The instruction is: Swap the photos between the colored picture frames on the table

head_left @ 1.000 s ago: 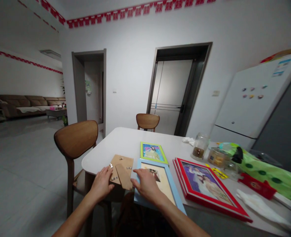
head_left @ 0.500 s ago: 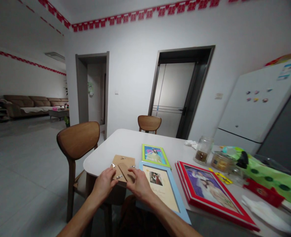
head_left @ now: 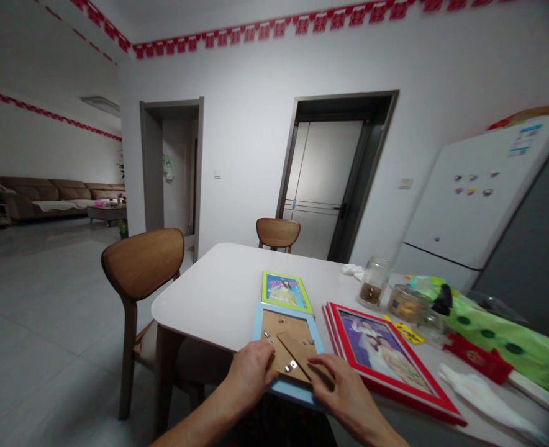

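A brown picture-frame backing board, with metal clips and a diagonal stand leg, lies over the light blue picture frame. At the board's lower left edge, my left hand pinches it with curled fingers. My right hand grips the lower right side, thumb below and fingers on top. The blue frame's border shows around the board; the picture inside is covered. Behind it lies a green-bordered picture frame. To the right, red picture frames lie stacked, the top one showing a photo of a couple.
A glass jar with dark contents, a round clear container, a green plastic bag, a red box and white tissue occupy the table's right side. Wooden chairs stand left and behind the white table.
Both hands have carried the backing board right, from the table's left part onto the blue frame, whose picture it now covers. The camera view has shifted slightly.
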{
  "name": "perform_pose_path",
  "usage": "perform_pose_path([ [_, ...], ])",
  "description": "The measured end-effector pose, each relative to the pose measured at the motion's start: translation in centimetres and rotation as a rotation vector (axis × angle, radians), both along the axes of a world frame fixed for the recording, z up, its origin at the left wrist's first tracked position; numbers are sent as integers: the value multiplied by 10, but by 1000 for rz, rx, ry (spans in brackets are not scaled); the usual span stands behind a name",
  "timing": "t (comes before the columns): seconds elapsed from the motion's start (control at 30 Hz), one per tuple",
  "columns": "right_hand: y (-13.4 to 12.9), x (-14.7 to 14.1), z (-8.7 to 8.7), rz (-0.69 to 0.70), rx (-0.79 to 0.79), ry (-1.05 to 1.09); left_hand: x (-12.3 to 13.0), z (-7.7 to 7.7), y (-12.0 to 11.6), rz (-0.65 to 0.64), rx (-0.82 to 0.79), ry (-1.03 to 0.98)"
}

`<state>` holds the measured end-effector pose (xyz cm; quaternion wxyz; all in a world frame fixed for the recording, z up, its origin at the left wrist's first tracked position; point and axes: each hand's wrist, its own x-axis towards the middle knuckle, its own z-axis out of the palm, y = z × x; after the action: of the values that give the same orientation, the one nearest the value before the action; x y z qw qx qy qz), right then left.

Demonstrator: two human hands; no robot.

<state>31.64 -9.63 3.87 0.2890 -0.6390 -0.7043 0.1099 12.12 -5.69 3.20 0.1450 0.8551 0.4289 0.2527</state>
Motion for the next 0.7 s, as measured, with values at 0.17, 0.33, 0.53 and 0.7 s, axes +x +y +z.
perform_pose_path([
  [0.17, 5, 1, -9, 9, 15, -51, 2, 0, 1, -8, 11, 90],
  [0.33, 7, 1, -18, 2, 33, -138, -1, 2, -4, -75, 28, 128],
  [0.53, 0, -7, -13, 17, 33, -263, -9, -6, -9, -111, 1, 109],
  [0.7, -5, -25, -8, 224, 73, -273, -12, -10, -7, -131, -23, 105],
])
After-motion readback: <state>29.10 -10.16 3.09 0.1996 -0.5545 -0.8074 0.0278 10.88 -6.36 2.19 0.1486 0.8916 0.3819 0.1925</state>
